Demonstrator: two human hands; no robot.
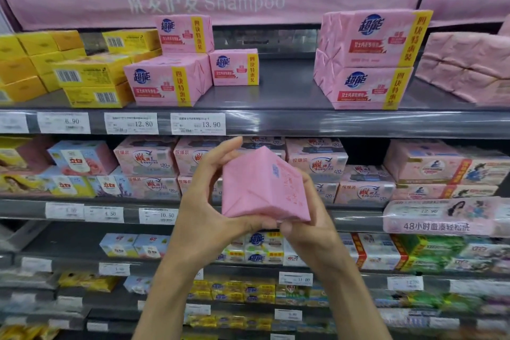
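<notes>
Pink pack [262,188] gripped mid-air below the top shelf [287,91], left hand [204,201] cupping its side, right hand [309,232] clasping the bottom corner; suggest turning label forward, clearing the shelf lip, then sliding it into the gap.

The fingers of the right hand [311,232] are being hidden behind the pink pack [259,188]. The lower-shelf packets [242,292] are being blurred past reading. The yellow boxes [16,63] are being cropped by the left edge.
</notes>
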